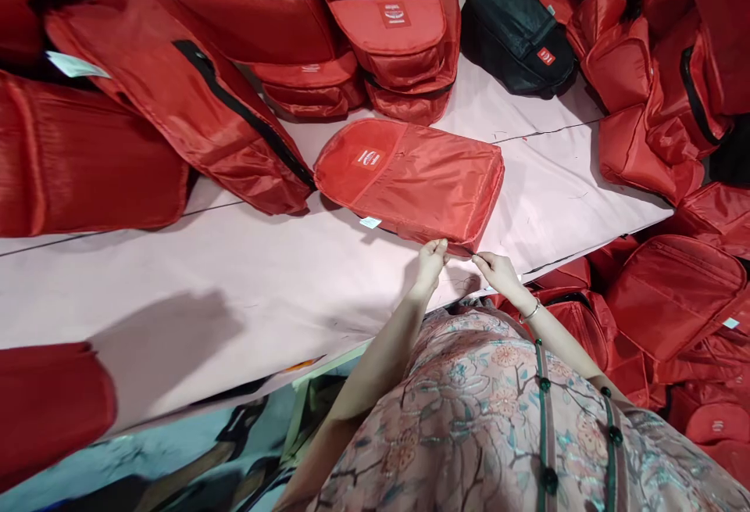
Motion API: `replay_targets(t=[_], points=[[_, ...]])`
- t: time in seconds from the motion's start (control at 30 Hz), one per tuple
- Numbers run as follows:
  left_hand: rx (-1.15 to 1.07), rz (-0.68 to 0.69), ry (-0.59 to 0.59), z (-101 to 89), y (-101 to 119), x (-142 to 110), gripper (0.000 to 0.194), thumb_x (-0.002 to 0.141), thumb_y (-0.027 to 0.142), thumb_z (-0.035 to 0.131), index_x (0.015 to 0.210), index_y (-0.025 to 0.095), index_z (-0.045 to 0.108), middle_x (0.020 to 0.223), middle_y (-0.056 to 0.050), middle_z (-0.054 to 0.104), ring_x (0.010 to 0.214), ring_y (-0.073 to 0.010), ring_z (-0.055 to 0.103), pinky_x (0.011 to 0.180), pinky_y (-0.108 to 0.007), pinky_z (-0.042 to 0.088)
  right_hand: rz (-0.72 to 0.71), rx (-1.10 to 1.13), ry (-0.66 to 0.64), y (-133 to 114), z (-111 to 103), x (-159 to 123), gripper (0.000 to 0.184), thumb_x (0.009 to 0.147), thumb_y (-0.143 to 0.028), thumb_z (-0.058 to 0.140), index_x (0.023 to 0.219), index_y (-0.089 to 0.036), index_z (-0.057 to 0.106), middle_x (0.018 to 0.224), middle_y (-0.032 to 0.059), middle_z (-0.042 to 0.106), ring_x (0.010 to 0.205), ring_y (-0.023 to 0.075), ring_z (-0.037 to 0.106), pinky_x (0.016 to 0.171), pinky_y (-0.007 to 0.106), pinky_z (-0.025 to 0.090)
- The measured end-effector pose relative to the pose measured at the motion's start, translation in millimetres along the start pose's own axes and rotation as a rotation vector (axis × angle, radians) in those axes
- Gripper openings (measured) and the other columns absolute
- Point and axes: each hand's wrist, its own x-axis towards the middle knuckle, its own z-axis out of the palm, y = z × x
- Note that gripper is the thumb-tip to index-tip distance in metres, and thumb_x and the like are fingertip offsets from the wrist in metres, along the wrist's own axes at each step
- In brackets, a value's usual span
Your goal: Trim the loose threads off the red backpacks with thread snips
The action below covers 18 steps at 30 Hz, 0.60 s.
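A flat red bag (410, 180) with a white logo patch lies on the pale pink table (246, 277), close to its near edge. My left hand (432, 260) is pinched shut at the bag's near edge. My right hand (497, 271), with a thin bracelet at the wrist, is pinched shut just right of it on the same edge. A thin dark strand or zipper runs between the two hands. What exactly the fingers hold is too small to make out.
Piles of red bags (176, 98) crowd the table's left and far side, with one black bag (516, 31) at the back. More red bags (673, 293) are heaped to the right below the table edge. Another red bag (52, 410) sits at the near left.
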Motion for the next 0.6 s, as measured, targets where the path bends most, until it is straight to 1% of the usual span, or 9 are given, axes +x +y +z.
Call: replay_targets(t=[0.03,0.1,0.17,0.23,0.3,0.4,0.47,0.53,0.6], points=[[0.016,0.018,-0.008,-2.0,0,-1,0.020,0.079,0.035,0.052,0.070,0.017,0.049,0.057,0.004,0.044,0.049,-0.0091,0.041,0.051,-0.022,0.035,0.002,-0.044,0.000,-3,-1,0,0.037,0.094,-0.041,0.038,0.100,-0.019,0.067,0.090,0.0063,0.070,0.082,0.0167,0.064,0.073,0.023,0.043],[0.141,0.122,0.039,-4.1,-1,-6,0.020,0.081,0.035,0.052,0.076,0.017,0.054,0.064,0.002,0.051,0.056,-0.0099,0.047,0.057,-0.022,0.040,0.008,-0.126,0.006,-8,-3,0,0.036,0.095,-0.040,0.037,0.102,-0.020,0.066,0.093,0.0068,0.070,0.086,0.0171,0.064,0.074,0.023,0.043],[0.336,0.257,0.111,-3.9,-2,-10,0.020,0.081,0.035,0.053,0.084,0.017,0.060,0.079,-0.003,0.058,0.068,-0.0122,0.054,0.066,-0.024,0.044,0.015,-0.195,0.009,-13,-4,0,0.035,0.095,-0.039,0.037,0.105,-0.020,0.065,0.095,0.0071,0.070,0.089,0.0174,0.065,0.075,0.022,0.043],[0.529,0.369,0.148,-2.4,-3,-13,0.021,0.081,0.034,0.056,0.091,0.017,0.064,0.091,-0.006,0.060,0.077,-0.0142,0.057,0.072,-0.025,0.046,0.020,-0.245,0.011,-16,-5,-1,0.035,0.095,-0.039,0.037,0.108,-0.020,0.064,0.095,0.0071,0.070,0.090,0.0176,0.065,0.076,0.022,0.043],[0.659,0.436,0.167,-0.6,-3,-14,0.020,0.082,0.032,0.056,0.092,0.017,0.065,0.092,-0.007,0.060,0.079,-0.0151,0.058,0.074,-0.026,0.046,0.019,-0.279,0.013,-18,-5,-1,0.035,0.095,-0.040,0.037,0.110,-0.021,0.063,0.096,0.0068,0.070,0.090,0.0178,0.065,0.075,0.022,0.043],[0.772,0.484,0.186,1.5,-1,-11,0.017,0.084,0.028,0.053,0.087,0.018,0.066,0.087,-0.006,0.062,0.081,-0.0159,0.058,0.077,-0.026,0.044,0.011,-0.326,0.009,-18,-4,-1,0.037,0.096,-0.040,0.034,0.112,-0.022,0.061,0.097,0.0064,0.070,0.089,0.0179,0.065,0.073,0.023,0.042],[0.830,0.490,0.191,2.7,1,-9,0.016,0.085,0.025,0.051,0.084,0.018,0.066,0.086,-0.006,0.062,0.083,-0.0168,0.058,0.078,-0.026,0.043,0.013,-0.362,-0.002,-20,-3,-1,0.038,0.096,-0.040,0.033,0.113,-0.022,0.060,0.097,0.0067,0.070,0.088,0.0180,0.065,0.072,0.023,0.042],[0.856,0.455,0.219,4.1,0,-7,0.016,0.084,0.023,0.049,0.081,0.018,0.064,0.086,-0.007,0.062,0.084,-0.0180,0.057,0.078,-0.027,0.043,0.023,-0.402,-0.013,-23,-4,0,0.038,0.096,-0.041,0.032,0.114,-0.021,0.060,0.096,0.0072,0.070,0.087,0.0183,0.065,0.070,0.024,0.041],[0.819,0.371,0.259,5.5,-2,-4,0.015,0.083,0.022,0.048,0.076,0.018,0.061,0.081,-0.007,0.061,0.081,-0.0185,0.057,0.075,-0.028,0.043,0.035,-0.438,-0.031,-26,-5,1,0.039,0.097,-0.041,0.031,0.113,-0.020,0.060,0.094,0.0077,0.070,0.085,0.0188,0.065,0.069,0.024,0.041]])
